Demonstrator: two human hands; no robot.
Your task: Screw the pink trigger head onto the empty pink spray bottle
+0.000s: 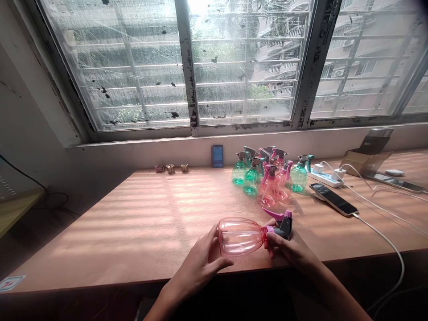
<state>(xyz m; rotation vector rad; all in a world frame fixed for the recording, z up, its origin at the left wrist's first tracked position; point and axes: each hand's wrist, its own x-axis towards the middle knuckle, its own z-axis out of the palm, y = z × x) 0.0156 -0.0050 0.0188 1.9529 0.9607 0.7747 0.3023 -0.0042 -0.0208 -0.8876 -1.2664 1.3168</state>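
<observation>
A pink transparent spray bottle (240, 235) lies on its side near the front edge of the wooden table (140, 223). My left hand (200, 263) cups its round body from below and the left, fingers curled against it. My right hand (284, 247) grips the bottle's neck and pink and grey trigger head (282, 221). Behind it stands a cluster of several green and pink spray bottles (267, 176), upright.
A phone (332, 199) on a white cable lies to the right, beside a white power strip (326, 176). A cardboard box (366, 159) and another phone (394, 181) sit at far right. A small blue device (217, 156) and tiny baskets (170, 168) stand by the window ledge.
</observation>
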